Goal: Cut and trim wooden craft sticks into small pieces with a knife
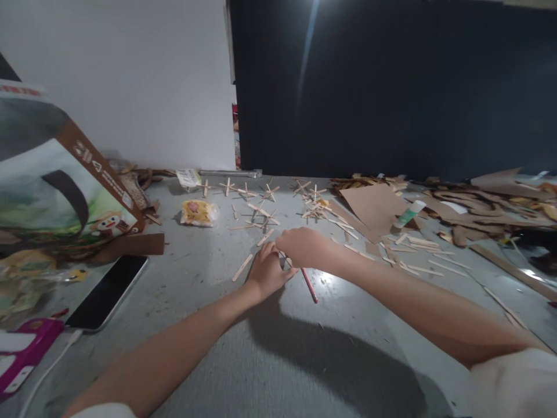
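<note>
from the head view, my only feed, i see the left hand (268,271) and the right hand (302,247) meeting low over the grey table (209,360). the left thumb stands apart from its bent fingers; the right hand curls over from its own side, knuckles up. whatever they pinch, if anything, is hidden under them, so i can't tell. a red pencil (310,285) (perhaps a pen; it's small on my screen) slants out below the right hand, and i can't tell whether its far end is gripped. a short wooden stick (265,237) lies just beyond the fingers, and a loose stick (242,267) just left of the left hand.

crowding worries me most: a sideways sweep of the right forearm (404,302) could drag the scattered sticks (423,241) around. the crossed sticks (227,186) at the back look flimsy; if they're only lightly joined, a passing knuckle could knock them apart. the glue stick (409,213) leans by the brown cardboard (369,209), so a bump could topple it. and if the left forearm (191,337) swung wide, it might snag the white cable (52,366) and tug the phone (108,293).
</note>
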Available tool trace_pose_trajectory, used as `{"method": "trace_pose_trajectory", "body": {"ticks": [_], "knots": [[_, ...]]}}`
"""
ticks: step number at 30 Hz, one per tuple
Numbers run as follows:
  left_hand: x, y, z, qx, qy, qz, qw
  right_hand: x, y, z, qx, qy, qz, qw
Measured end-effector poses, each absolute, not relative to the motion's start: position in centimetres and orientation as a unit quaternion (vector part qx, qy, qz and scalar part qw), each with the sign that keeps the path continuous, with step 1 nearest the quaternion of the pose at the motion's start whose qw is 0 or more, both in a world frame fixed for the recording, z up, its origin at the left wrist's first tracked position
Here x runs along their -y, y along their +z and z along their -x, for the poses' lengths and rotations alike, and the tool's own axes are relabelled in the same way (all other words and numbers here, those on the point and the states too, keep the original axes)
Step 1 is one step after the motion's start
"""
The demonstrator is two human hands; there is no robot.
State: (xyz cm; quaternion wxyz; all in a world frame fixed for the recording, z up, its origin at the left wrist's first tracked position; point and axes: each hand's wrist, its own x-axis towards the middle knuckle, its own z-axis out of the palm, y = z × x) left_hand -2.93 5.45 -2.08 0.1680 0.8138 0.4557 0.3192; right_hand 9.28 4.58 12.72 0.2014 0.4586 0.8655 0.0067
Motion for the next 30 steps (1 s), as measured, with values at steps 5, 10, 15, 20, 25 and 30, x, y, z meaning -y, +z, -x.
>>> {"method": "trace_pose_trajectory", "body": {"ticks": [5, 10, 15, 20, 25, 30], "knots": [[-5.4, -2.4, 3.1, -0.462, 0.339, -0.804, 0.160, -2.7, 12.6, -11.0, -0.855, 0.017, -0.499, 0.142], [-5.5, -2.1, 3.5, -0.500, 0.404, -0.744, 0.181, -1.5, 11.9, -13.3, -0.829, 0.025, -0.553, 0.081], [-5.7, -1.6, 3.5, -0.528, 0.452, -0.674, 0.251, -0.4, 10.2, -15.4, -0.803, 0.014, -0.596, -0.012], [-5.0, -1.0, 3.2, -0.407, 0.449, -0.666, 0.436, 0.7, 6.5, -16.2, -0.787, -0.046, -0.579, -0.208], [-4.6, -0.7, 3.0, -0.376, 0.441, -0.656, 0.484, 1.7, 3.8, -15.8, -0.791, -0.034, -0.566, -0.230], [-4.7, -1.0, 3.0, -0.401, 0.425, -0.635, 0.505, 2.8, 3.1, -15.4, -0.801, -0.039, -0.556, -0.219]]}}
